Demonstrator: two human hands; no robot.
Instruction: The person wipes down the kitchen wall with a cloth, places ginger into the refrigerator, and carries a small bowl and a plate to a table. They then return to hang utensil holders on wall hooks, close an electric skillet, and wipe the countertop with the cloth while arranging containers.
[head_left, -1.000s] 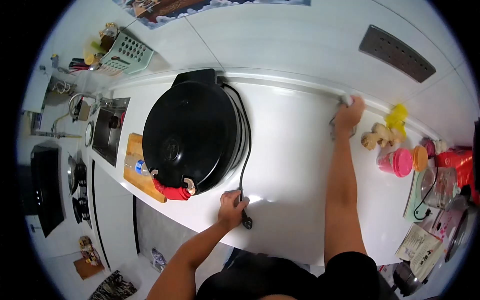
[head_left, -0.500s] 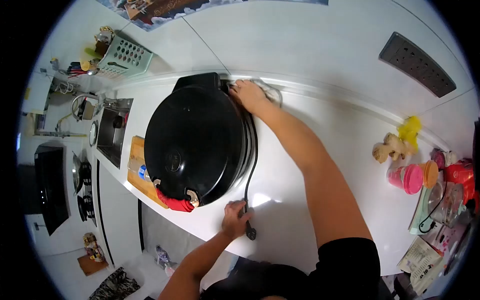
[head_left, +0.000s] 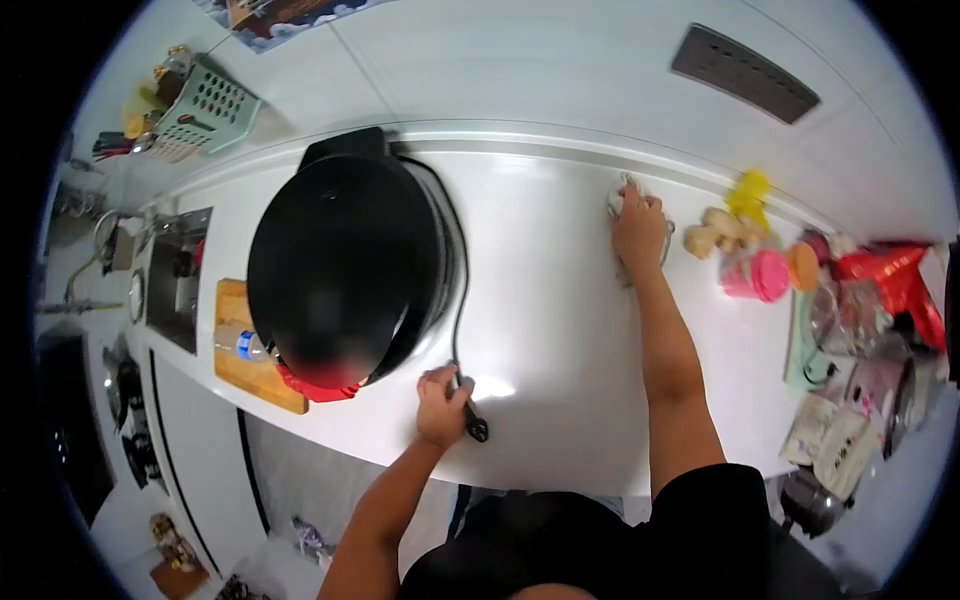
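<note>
A large round black electric griddle (head_left: 345, 250) sits lid down on the white counter, its red-wrapped handle (head_left: 318, 386) facing the front edge. From its back corner a black power cord (head_left: 464, 280) runs along its right side. My left hand (head_left: 441, 408) is closed round the cord close to the plug (head_left: 477, 428), by the counter's front edge. Farther right, near the wall, my right hand (head_left: 640, 232) presses a whitish cloth (head_left: 622, 200) onto the counter, its fingers wrapped over it. Part of the cloth is hidden under the hand.
Ginger (head_left: 722, 232), a pink-lidded jar (head_left: 768, 276) and a red bag (head_left: 905, 285) stand to the right. A wooden board (head_left: 262, 385) with a plastic bottle (head_left: 245, 345) lies left of the griddle, before the sink (head_left: 175, 285). A socket strip (head_left: 745, 72) is on the wall.
My right hand has moved with the cloth from beside the griddle's back corner rightward along the wall, close to the ginger. My left hand stays on the cord. The view has shifted right.
</note>
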